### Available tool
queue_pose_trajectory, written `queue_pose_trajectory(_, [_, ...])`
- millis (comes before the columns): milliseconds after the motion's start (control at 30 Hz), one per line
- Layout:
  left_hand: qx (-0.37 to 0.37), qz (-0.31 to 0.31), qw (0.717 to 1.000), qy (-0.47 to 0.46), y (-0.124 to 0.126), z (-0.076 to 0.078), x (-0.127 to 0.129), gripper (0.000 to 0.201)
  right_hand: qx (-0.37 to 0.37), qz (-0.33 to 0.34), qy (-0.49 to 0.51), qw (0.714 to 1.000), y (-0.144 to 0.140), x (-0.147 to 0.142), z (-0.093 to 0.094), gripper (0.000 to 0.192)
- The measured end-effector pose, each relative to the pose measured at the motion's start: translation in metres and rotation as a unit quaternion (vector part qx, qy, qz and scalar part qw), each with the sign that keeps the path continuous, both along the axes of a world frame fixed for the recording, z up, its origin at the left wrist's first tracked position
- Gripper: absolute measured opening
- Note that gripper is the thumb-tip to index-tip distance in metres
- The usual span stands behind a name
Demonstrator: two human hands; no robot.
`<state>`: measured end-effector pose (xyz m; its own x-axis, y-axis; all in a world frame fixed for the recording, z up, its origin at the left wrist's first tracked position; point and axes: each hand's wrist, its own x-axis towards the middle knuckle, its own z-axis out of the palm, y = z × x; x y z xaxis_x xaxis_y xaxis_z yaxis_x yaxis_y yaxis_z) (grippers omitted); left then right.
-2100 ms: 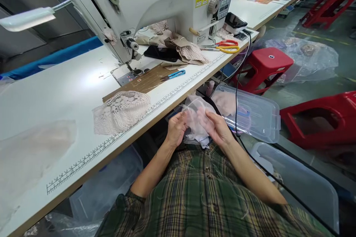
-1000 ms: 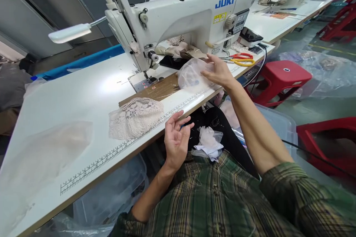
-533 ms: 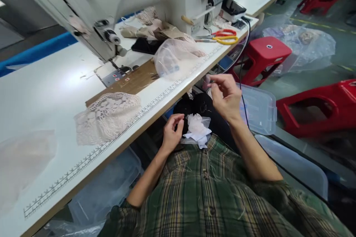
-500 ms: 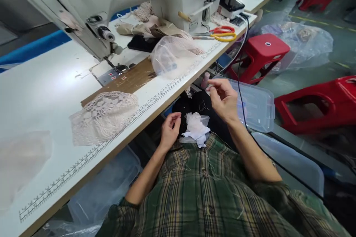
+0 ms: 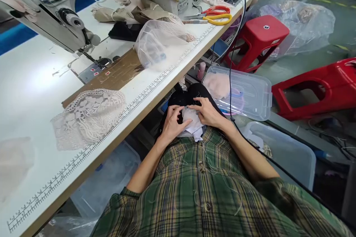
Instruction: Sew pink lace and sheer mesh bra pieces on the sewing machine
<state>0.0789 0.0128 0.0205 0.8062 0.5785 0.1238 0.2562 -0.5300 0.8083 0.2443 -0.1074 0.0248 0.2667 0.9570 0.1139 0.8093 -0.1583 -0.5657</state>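
Observation:
A small bunch of white sheer fabric pieces (image 5: 194, 120) lies crumpled in my lap, on dark trousers. My left hand (image 5: 172, 124) rests at its left edge, thumb and fingers spread apart, the thumb touching the cloth. From the right, my right hand (image 5: 208, 112) reaches over the same bunch with fingers stretched and apart, fingertips on or just above the fabric. On the table beside me, a cream lace piece (image 5: 93, 118) lies near the ruler-marked edge, and a sheer pale fabric (image 5: 155, 44) sits bunched farther back.
A sewing machine (image 5: 75, 18) stands on the white table (image 5: 36, 92). Red-handled scissors (image 5: 218, 10) and yellow-handled scissors (image 5: 219, 19) lie near the edge. Clear plastic bins (image 5: 250, 92) and a red stool (image 5: 263, 33) are at the right; a black cable (image 5: 232, 81) hangs close to my right arm.
My right hand has come down and left from its raised position, onto the fabric in my lap. My left hand has moved in to touch it. The camera view has shifted slightly.

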Motion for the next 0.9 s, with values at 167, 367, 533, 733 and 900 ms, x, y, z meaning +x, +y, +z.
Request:
queue_pose_trajectory(167, [-0.002,-0.008,1.000,-0.015,0.002,0.003,-0.001,0.011,0.034,-0.025,0.060,0.997,0.011,0.009,0.004,0.015])
queue_pose_trajectory(367, [-0.379,0.044,0.916,-0.126,-0.002,0.019,0.010,0.032,0.115,-0.084,0.440,0.887,0.014,0.007,0.031,0.041])
queue_pose_trajectory(533, [-0.544,0.067,0.823,-0.153,-0.002,0.031,0.019,0.041,0.100,-0.072,0.569,0.813,0.018,0.004,0.044,0.047])
queue_pose_trajectory(733, [-0.539,0.106,0.821,-0.158,0.002,0.033,0.020,0.045,0.125,-0.088,0.649,0.746,0.011,0.010,0.047,0.036])
queue_pose_trajectory(900, [-0.521,0.104,0.836,-0.139,0.004,0.039,0.014,0.050,0.087,-0.063,0.729,0.676,0.007,0.008,0.048,0.040])
